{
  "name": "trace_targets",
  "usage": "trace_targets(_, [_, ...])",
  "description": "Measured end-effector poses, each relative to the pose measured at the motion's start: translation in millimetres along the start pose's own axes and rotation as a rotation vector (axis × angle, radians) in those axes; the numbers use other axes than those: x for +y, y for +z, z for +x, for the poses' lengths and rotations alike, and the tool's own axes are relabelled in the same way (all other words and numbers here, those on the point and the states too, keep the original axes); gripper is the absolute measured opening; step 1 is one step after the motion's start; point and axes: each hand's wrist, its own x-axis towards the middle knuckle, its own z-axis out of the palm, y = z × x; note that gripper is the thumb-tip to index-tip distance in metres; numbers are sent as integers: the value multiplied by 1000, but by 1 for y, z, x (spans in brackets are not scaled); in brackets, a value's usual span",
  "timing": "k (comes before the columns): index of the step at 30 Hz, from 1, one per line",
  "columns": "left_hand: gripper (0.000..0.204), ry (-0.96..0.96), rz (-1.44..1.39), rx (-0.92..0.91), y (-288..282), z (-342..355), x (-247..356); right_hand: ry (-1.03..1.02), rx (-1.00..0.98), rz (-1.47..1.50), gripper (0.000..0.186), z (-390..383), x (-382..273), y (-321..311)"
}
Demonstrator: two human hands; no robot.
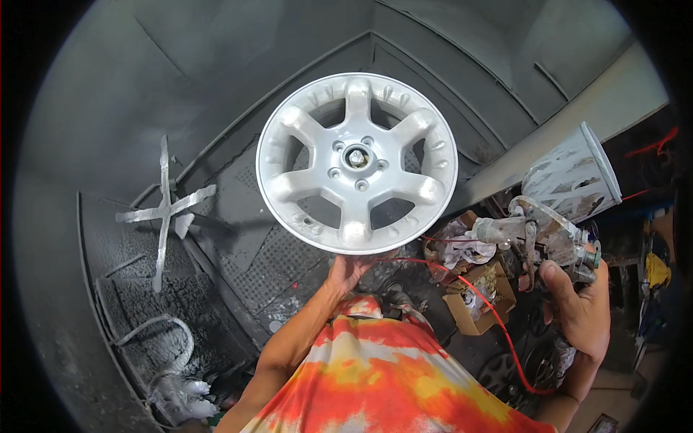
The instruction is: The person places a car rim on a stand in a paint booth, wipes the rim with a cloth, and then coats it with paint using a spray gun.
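Observation:
A silver-white six-spoke wheel rim [356, 216] fills the centre of the head view, face up, with a fitting in its hub. My left hand [344, 275] is at its near edge, closed on the wheel from below, its fingers partly hidden under it. My right hand [577, 303] grips a paint-crusted spray gun [548, 245] at the right, just beyond the rim. A red hose [491, 310] loops down from below the wheel toward my right forearm.
Grey booth walls [130, 86] surround the wheel. A paint-coated cross stand [165, 211] stands at left above a coated bent tube [180, 332]. At right are a white paint-streaked bucket [563, 180], an open cardboard box [464, 312], dark wheels [498, 372] on the floor and a yellow cloth [657, 269].

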Motion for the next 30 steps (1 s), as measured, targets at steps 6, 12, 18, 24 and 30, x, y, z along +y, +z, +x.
trace_targets(6, [47,-6,19,-19,3,-1,-1,9,42,7,38,0,0,3])
trace_targets(12, [56,-54,65,-125,-11,8,-5,-41,-7,-38,32,-1,5,0])
trace_targets(18, [61,-79,143,-199,-8,9,-8,-29,71,-62,28,-1,0,9])
trace_targets(24, [61,-77,155,-197,-5,8,-13,-84,93,-184,23,1,1,5])
trace_targets(30, [64,-49,197,-198,-9,9,-15,-19,48,-89,24,-8,-1,7])
